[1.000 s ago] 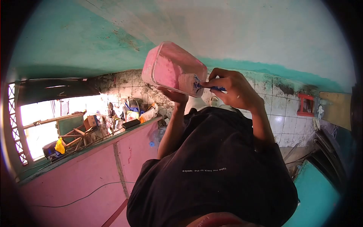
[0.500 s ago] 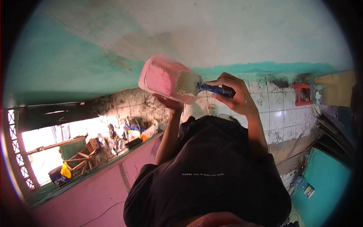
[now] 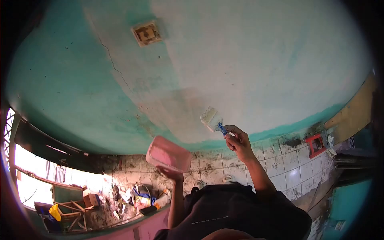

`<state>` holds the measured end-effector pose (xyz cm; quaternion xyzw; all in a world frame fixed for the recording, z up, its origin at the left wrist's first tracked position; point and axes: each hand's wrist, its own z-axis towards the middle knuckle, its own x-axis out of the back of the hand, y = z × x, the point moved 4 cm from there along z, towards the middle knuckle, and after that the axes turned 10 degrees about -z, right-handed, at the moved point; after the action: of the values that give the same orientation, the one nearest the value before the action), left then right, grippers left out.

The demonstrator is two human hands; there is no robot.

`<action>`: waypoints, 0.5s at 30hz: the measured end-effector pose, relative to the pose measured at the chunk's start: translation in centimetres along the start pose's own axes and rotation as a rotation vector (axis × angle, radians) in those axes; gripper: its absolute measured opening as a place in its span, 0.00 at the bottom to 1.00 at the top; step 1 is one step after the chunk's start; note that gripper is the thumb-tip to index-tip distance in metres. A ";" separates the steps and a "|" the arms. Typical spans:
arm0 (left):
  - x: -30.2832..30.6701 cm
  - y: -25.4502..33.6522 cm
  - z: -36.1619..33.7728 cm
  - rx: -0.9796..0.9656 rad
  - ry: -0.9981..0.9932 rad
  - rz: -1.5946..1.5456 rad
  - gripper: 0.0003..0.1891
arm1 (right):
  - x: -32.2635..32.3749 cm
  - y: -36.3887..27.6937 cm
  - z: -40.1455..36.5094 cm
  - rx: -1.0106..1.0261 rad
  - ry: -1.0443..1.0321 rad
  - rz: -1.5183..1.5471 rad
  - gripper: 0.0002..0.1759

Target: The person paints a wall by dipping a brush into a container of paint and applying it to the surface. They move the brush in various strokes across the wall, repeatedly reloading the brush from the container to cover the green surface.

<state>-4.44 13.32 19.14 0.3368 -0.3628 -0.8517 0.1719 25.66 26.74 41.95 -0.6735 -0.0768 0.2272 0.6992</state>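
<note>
My right hand (image 3: 238, 142) is closed round the blue handle of a wide paintbrush (image 3: 211, 119). The brush points up and to the left, its pale, paint-coated bristles overlapping the wall (image 3: 256, 80) in this view. Lower and to the left, my left hand (image 3: 171, 173) supports a pink rectangular plastic tub (image 3: 169, 153) from underneath, and part of its fingers is hidden by it. The tub sits apart from the brush. Whitish paint covers the wall's middle and right, while green shows at its left and along its lower edge.
An old electrical box (image 3: 147, 33) is set in the wall, with a crack below it. Stained white tiles (image 3: 276, 162) cover the floor, where a red plastic stool (image 3: 315, 145) stands at the right. Clutter and a wooden frame (image 3: 72, 208) fill the lower left beyond a pink half-wall (image 3: 154, 228).
The brush has left the tub and moved up and right towards the wall. The tub sits lower in view, and the view has tilted up to show more wall.
</note>
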 end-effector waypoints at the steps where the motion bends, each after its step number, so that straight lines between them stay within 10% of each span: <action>1: 1.3 0.3 0.1 -0.007 -0.006 -0.016 0.40 | -1.2 -0.7 0.7 0.016 0.005 -0.007 0.19; 7: 8.6 -0.5 -0.4 0.087 -0.016 0.308 0.37 | -5.0 -3.0 3.3 0.152 0.005 -0.056 0.19; 9: 8.2 0.5 0.6 0.037 0.065 0.012 0.42 | -5.5 -3.2 4.5 0.114 0.054 -0.113 0.22; 10: 8.5 0.2 1.7 0.317 0.199 -0.499 0.42 | -5.7 -3.5 5.3 0.154 0.073 -0.187 0.25; 13: 11.0 -2.1 0.8 0.317 0.187 -0.109 0.38 | -6.5 -7.1 7.8 0.459 0.183 -0.697 0.22; 15: 8.9 0.3 2.8 0.574 0.186 -0.568 0.40 | -7.9 -12.0 9.2 0.702 0.311 -0.996 0.22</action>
<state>-12.79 9.74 16.80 0.5335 -0.4611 -0.6954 -0.1388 17.44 31.91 56.01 -0.3124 -0.1993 -0.2148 0.9036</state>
